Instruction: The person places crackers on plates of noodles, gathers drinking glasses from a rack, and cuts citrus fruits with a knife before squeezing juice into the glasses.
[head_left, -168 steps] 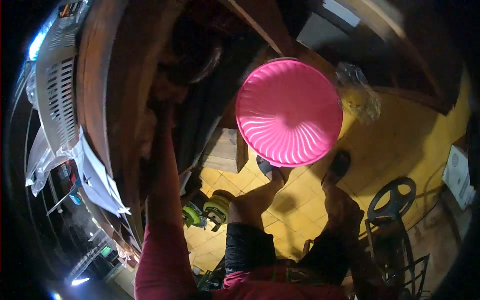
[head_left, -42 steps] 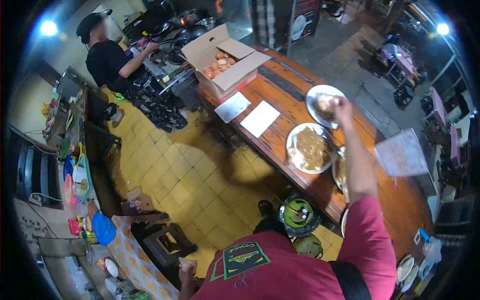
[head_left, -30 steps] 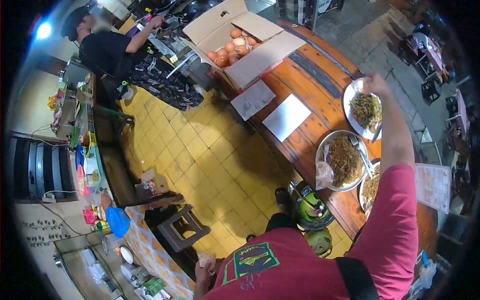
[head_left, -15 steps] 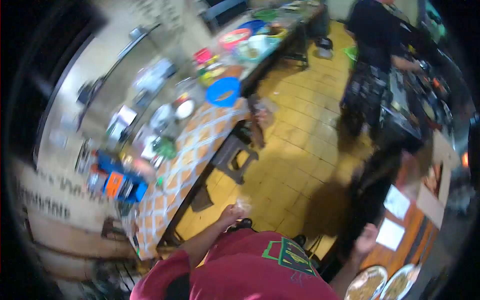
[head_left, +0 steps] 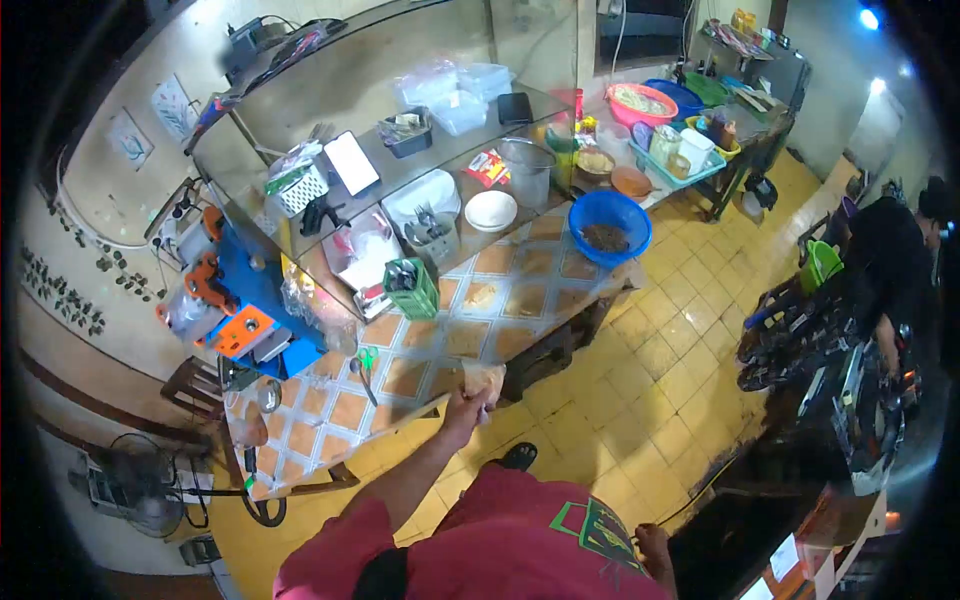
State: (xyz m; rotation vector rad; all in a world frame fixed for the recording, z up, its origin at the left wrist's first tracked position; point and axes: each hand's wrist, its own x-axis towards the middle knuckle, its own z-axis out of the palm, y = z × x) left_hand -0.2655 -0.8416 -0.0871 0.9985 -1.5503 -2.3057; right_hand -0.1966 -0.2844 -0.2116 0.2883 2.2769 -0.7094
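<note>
My left hand [head_left: 462, 418] is closed around a small clear plastic bag [head_left: 484, 384] with something pale inside, held out at the front edge of the tiled-pattern table [head_left: 412, 375]. What is in the bag is too small to make out. Scissors with green handles [head_left: 367, 366] lie on the table just left of that hand. Low beside my red shirt hangs my right hand [head_left: 655, 545], its fingers loosely bent and nothing visible in them.
A blue basin [head_left: 609, 228] and a green basket [head_left: 411, 289] stand on the table. A glass-sided shelf [head_left: 440, 145] rises behind. Another person [head_left: 890, 260] works at the cluttered counter on the right. A wooden counter with papers [head_left: 784, 556] lies low right; yellow floor tiles [head_left: 650, 385] run between.
My view has turned left toward the table, and the plates at lower right have left the picture. My left hand with the bag now overlaps the table edge; my right hand has moved away from the papers.
</note>
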